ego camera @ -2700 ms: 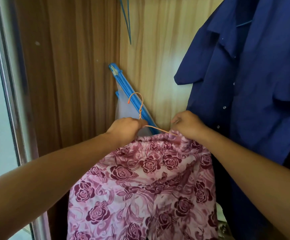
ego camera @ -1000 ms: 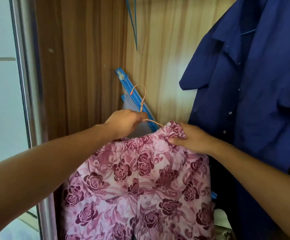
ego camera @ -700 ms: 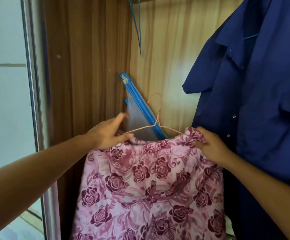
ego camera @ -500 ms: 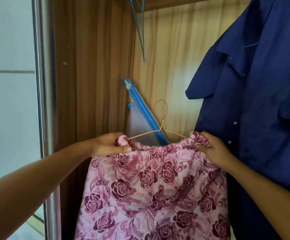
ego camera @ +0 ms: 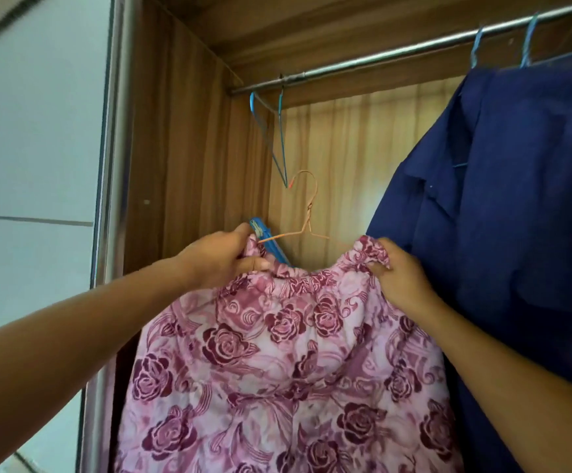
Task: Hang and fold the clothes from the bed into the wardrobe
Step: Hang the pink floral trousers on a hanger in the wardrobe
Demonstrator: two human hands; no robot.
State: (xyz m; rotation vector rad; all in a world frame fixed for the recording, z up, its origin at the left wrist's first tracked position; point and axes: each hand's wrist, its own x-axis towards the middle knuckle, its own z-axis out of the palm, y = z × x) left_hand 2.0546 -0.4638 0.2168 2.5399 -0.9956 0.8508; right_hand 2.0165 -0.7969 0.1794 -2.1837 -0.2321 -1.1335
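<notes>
Head view: left hand (ego camera: pixel 223 257), right hand (ego camera: pixel 400 278) pinch the floral garment (ego camera: pixel 288 370), waistband horizontal, orange hanger (ego camera: pixel 306 213) hook up.

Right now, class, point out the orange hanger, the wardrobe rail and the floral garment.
orange hanger (ego camera: pixel 309 218): head view, on its twisted neck.
wardrobe rail (ego camera: pixel 380 54): head view, on the bare metal bar.
floral garment (ego camera: pixel 295 353): head view, on the front panel's middle.

Floral garment (ego camera: pixel 277 353), orange hanger (ego camera: pixel 309 215) raised higher — left hand (ego camera: pixel 216 261) now at waistband corner
</notes>
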